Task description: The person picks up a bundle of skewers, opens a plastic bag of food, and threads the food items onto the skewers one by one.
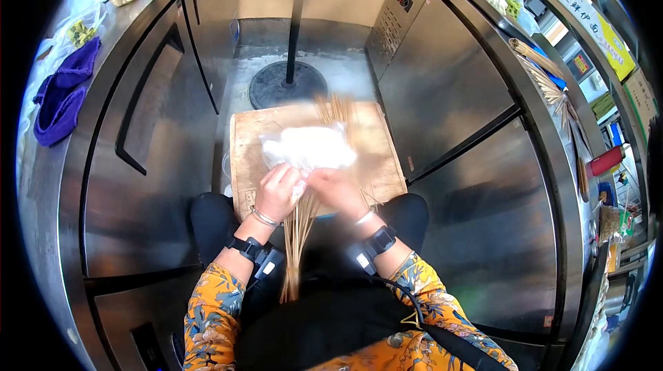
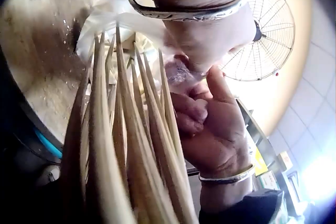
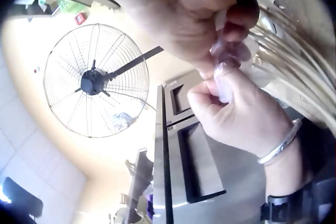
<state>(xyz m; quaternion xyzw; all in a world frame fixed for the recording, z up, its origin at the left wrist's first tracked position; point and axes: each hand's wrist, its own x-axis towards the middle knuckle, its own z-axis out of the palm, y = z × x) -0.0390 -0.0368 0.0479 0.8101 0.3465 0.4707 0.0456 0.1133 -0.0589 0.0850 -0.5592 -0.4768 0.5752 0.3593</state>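
A clear plastic bag (image 1: 309,147) with white contents lies on a wooden board (image 1: 250,122), its gathered neck toward the person. My left hand (image 1: 275,190) pinches that neck, and a twisted end of plastic (image 3: 224,85) sticks out by its thumb in the right wrist view. Close beside it, my right hand (image 1: 336,190), blurred in the head view, has its fingers curled at the same twisted neck. Below both hands, a bundle of thin wooden skewers (image 1: 293,250) runs from the board's edge toward the lap. In the left wrist view these skewers (image 2: 126,124) partly cover the bag.
More skewers (image 1: 334,110) lie at the board's far side. Behind it stands a fan's round black base (image 1: 287,85). Steel cabinets (image 1: 157,115) flank both sides. A purple cloth (image 1: 68,91) lies on the left counter, and loose sticks (image 1: 542,74) lie on the right one.
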